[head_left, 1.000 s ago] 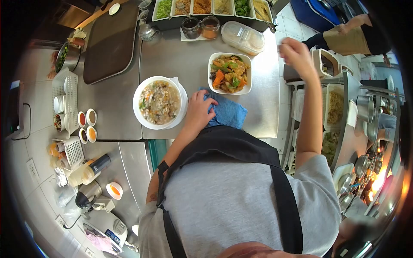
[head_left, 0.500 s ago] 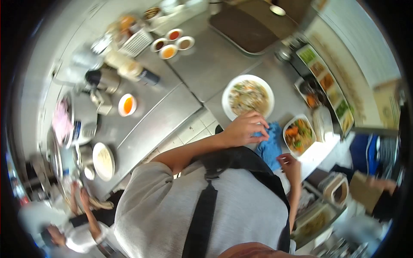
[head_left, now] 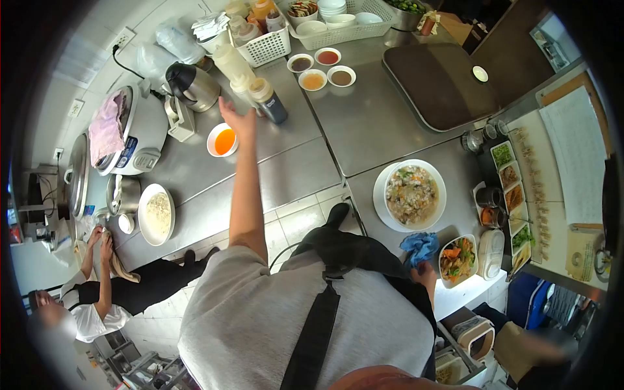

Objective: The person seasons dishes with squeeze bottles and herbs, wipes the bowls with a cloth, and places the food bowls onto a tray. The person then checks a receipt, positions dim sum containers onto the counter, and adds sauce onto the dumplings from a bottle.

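My left hand (head_left: 239,122) is stretched out over the steel counter, fingers apart and holding nothing. It is between a squeeze bottle of dark sauce (head_left: 268,102) and a white bowl of orange liquid (head_left: 223,140); contact with the bottle cannot be made out. Low on the right, my right hand (head_left: 424,274) grips a crumpled blue cloth (head_left: 420,247), its fingers partly hidden. Just beyond the cloth, a large white bowl of soupy food with chopped vegetables (head_left: 411,197) rests on a plate. A white dish of stir-fried vegetables (head_left: 458,260) lies right of the cloth.
Small sauce bowls (head_left: 327,57), a brown tray (head_left: 435,84) and a white basket (head_left: 263,47) occupy the back counter. Garnish containers (head_left: 513,195) line the right. At left are a steel jug (head_left: 195,88), a rice cooker (head_left: 140,130), a noodle bowl (head_left: 156,214) and a co-worker (head_left: 97,286).
My left hand has swung from beside the large bowl out to the left, near the bottles. My right hand has closed on the blue cloth. The camera view has shifted.
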